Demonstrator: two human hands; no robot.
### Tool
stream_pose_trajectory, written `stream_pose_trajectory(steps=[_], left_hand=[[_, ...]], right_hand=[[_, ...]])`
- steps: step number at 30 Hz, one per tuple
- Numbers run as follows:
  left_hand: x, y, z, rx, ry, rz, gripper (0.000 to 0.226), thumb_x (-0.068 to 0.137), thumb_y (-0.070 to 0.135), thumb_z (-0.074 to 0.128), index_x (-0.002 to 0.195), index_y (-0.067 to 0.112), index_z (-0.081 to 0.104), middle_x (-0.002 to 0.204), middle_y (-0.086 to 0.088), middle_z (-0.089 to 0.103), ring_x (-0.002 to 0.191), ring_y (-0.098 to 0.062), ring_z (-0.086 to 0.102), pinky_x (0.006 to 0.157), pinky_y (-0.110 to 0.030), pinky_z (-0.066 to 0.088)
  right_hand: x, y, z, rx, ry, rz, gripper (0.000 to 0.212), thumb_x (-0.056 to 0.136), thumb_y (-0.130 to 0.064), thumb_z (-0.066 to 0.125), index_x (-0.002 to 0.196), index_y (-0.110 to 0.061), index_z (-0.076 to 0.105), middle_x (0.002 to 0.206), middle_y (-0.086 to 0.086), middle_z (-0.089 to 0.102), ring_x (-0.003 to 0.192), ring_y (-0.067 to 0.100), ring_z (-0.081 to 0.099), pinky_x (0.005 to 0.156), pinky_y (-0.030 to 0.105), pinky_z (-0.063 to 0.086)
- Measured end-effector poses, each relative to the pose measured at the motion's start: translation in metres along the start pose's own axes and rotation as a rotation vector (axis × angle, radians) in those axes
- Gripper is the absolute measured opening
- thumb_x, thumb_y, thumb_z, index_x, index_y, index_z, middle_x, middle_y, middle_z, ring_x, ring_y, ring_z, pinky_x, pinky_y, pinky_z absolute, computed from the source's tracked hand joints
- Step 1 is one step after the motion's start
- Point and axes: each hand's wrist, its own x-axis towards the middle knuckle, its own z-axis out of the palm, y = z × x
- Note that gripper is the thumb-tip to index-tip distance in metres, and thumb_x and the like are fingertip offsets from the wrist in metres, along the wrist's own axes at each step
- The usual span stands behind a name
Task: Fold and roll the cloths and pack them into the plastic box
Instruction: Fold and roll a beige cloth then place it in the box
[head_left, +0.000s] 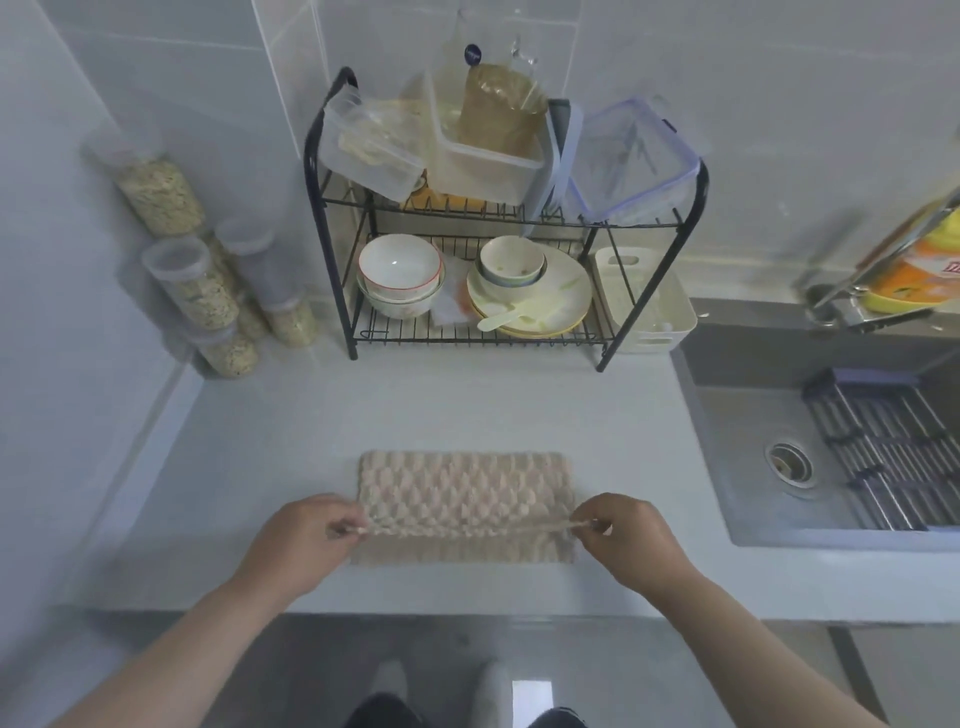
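- Grain jars (208, 296) stood in the left corner of the counter (519, 410).
- My left hand (304, 540) pinched the near-left corner of the cloth (462, 488).
- That beige cloth lay on the counter before me, its near edge lifted; plastic boxes (483, 171) sat on the rack (310, 171) behind.
- My right hand (636, 535) pinched the near-right corner.
- The sink (753, 415) lay rightmost.

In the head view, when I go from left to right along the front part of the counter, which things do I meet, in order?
left hand → cloth → right hand → sink
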Motion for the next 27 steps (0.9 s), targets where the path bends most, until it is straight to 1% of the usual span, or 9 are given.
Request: stream_pose_trajectory(steps=[5, 9, 13, 18, 20, 21, 23, 25, 27], left_hand=[[-0.010, -0.012, 0.011, 0.091, -0.041, 0.011, 0.045, 0.077, 0.013, 0.075, 0.065, 0.052, 0.054, 0.087, 0.023, 0.066, 0.081, 0.003, 0.063, 0.071, -0.001, 0.038], [-0.011, -0.017, 0.016, 0.233, -0.103, 0.068, 0.026, 0.082, 0.023, 0.068, 0.072, 0.043, 0.055, 0.092, 0.018, 0.064, 0.084, -0.003, 0.060, 0.074, -0.017, 0.044], [-0.011, -0.024, 0.023, 0.354, -0.162, 0.134, 0.006, 0.081, 0.034, 0.059, 0.080, 0.033, 0.064, 0.095, 0.016, 0.060, 0.092, -0.004, 0.054, 0.075, -0.020, 0.044], [-0.005, -0.015, 0.026, 0.416, -0.060, 0.189, 0.032, 0.079, 0.047, 0.043, 0.085, 0.030, 0.069, 0.100, 0.017, 0.061, 0.095, -0.007, 0.056, 0.071, -0.023, 0.048], [0.008, -0.005, 0.028, 0.463, -0.100, 0.264, 0.044, 0.082, 0.044, 0.040, 0.108, 0.025, 0.070, 0.124, 0.006, 0.064, 0.114, -0.016, 0.060, 0.098, -0.021, 0.037], [0.016, 0.000, 0.031, 0.490, -0.130, 0.278, 0.055, 0.084, 0.047, 0.036, 0.127, 0.022, 0.061, 0.140, 0.002, 0.052, 0.127, -0.018, 0.051, 0.111, -0.017, 0.018], [0.031, 0.002, 0.041, 0.505, -0.167, 0.277, 0.078, 0.081, 0.060, 0.016, 0.150, 0.022, 0.012, 0.156, 0.007, 0.002, 0.146, -0.015, 0.007, 0.113, -0.015, -0.013], [0.038, -0.007, 0.048, 0.544, -0.229, 0.200, 0.081, 0.072, 0.067, -0.002, 0.141, 0.029, -0.019, 0.147, 0.015, -0.026, 0.140, -0.010, -0.024, 0.113, -0.023, -0.020], [0.043, -0.013, 0.050, 0.583, -0.245, 0.187, 0.080, 0.071, 0.070, -0.003, 0.139, 0.033, -0.025, 0.145, 0.016, -0.032, 0.137, -0.010, -0.031, 0.109, -0.024, -0.025]], right_hand=[[-0.014, 0.012, 0.010, -0.065, -0.047, 0.066, 0.019, 0.088, -0.017, 0.063, 0.102, -0.020, 0.075, 0.105, -0.014, 0.070, 0.082, -0.007, 0.056, 0.072, 0.003, 0.035], [-0.018, 0.015, 0.016, -0.127, -0.091, 0.052, 0.025, 0.087, -0.015, 0.058, 0.106, -0.022, 0.072, 0.110, -0.014, 0.066, 0.096, 0.006, 0.059, 0.080, 0.010, 0.037], [-0.021, 0.024, 0.024, -0.259, -0.183, -0.093, 0.025, 0.086, -0.020, 0.053, 0.103, -0.021, 0.071, 0.115, -0.007, 0.061, 0.107, 0.017, 0.058, 0.083, 0.018, 0.043], [-0.016, 0.019, 0.030, -0.277, -0.015, -0.171, 0.042, 0.084, -0.041, 0.043, 0.117, -0.025, 0.065, 0.133, -0.001, 0.056, 0.115, 0.024, 0.057, 0.092, 0.032, 0.049], [0.000, 0.011, 0.036, -0.319, -0.011, -0.241, 0.052, 0.090, -0.041, 0.040, 0.136, -0.019, 0.050, 0.145, 0.006, 0.047, 0.129, 0.026, 0.049, 0.100, 0.039, 0.047], [0.010, 0.007, 0.041, -0.337, -0.049, -0.253, 0.057, 0.094, -0.043, 0.034, 0.145, -0.018, 0.037, 0.152, 0.007, 0.036, 0.139, 0.026, 0.037, 0.109, 0.041, 0.038], [0.027, 0.003, 0.048, -0.377, -0.133, -0.201, 0.066, 0.097, -0.052, 0.015, 0.153, -0.018, 0.012, 0.161, 0.001, 0.009, 0.149, 0.019, 0.006, 0.121, 0.035, 0.010], [0.035, 0.005, 0.053, -0.441, -0.190, -0.166, 0.079, 0.088, -0.060, -0.008, 0.154, -0.018, -0.001, 0.160, -0.003, -0.009, 0.148, 0.016, -0.010, 0.117, 0.032, -0.008], [0.037, 0.009, 0.055, -0.506, -0.213, -0.176, 0.090, 0.076, -0.062, -0.018, 0.153, -0.016, -0.006, 0.158, -0.004, -0.017, 0.147, 0.015, -0.016, 0.115, 0.031, -0.016]])
